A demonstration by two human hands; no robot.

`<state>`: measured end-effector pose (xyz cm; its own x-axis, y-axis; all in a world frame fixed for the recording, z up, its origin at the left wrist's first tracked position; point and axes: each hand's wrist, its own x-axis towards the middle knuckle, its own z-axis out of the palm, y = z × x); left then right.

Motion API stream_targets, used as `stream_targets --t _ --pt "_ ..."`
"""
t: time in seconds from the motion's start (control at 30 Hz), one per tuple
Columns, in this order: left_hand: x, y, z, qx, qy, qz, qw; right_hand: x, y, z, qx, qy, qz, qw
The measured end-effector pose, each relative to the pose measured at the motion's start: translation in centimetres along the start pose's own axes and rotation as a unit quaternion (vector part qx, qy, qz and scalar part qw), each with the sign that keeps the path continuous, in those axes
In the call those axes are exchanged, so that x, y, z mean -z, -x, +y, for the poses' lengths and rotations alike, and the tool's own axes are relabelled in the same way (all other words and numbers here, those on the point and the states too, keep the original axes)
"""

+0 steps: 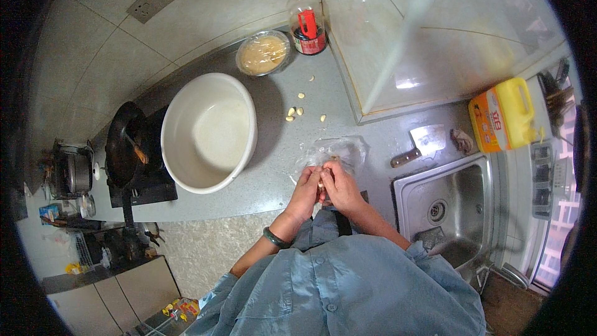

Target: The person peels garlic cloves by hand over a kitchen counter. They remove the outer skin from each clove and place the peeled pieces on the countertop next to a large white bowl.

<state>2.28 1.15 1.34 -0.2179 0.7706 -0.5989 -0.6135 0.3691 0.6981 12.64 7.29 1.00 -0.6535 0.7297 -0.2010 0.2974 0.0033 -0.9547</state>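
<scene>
My left hand (304,194) and my right hand (342,188) meet at the counter's front edge, their fingertips pinching a small pale piece, apparently a garlic clove (321,185). A dark bangle circles my left wrist. Just beyond the fingers a crumpled clear plastic bag (347,149) lies on the grey counter (261,196). Further back, several peeled garlic cloves (300,111) are scattered. My fingers hide most of the held piece.
A large white basin (210,133) stands left, beside a wok (123,149) on the stove. Behind are a film-covered bowl (264,53) and a sauce bottle (308,32). To the right are a cleaver (426,140), a yellow jug (506,116) and a steel sink (447,210).
</scene>
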Motion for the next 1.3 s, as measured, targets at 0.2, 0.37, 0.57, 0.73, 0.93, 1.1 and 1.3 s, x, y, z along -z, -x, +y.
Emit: stream_targets --t 0.2,0.37,0.57,0.73,0.93,1.1,1.3 --pt "-0.4 -0.1 0.4 0.047 -0.056 -0.016 0.997 -0.4 -0.4 -0.3 0.031 0.118 0.056 0.991" --pt "-0.6 -0.3 0.5 0.062 -0.038 -0.032 0.997 0.0 -0.4 -0.7 0.027 0.088 0.066 0.994" --pt "-2.0 0.5 0.8 0.008 -0.056 0.013 0.998 0.1 -0.9 -0.6 0.039 0.048 0.081 0.995" --pt "-0.9 -0.1 0.7 -0.039 -0.061 0.015 0.997 -0.3 -1.0 1.0 0.03 -0.131 0.055 0.989" --pt "-0.5 -0.4 0.9 -0.047 -0.04 0.021 0.998 -0.8 -1.4 2.2 -0.065 -0.408 0.038 0.91" --pt "-0.3 -0.3 0.5 -0.027 -0.086 0.028 0.996 0.5 -1.1 2.6 -0.125 -0.459 0.04 0.879" --pt "0.3 -0.9 0.1 0.014 -0.064 -0.003 0.998 0.9 -0.5 3.9 -0.096 -0.37 0.01 0.924"
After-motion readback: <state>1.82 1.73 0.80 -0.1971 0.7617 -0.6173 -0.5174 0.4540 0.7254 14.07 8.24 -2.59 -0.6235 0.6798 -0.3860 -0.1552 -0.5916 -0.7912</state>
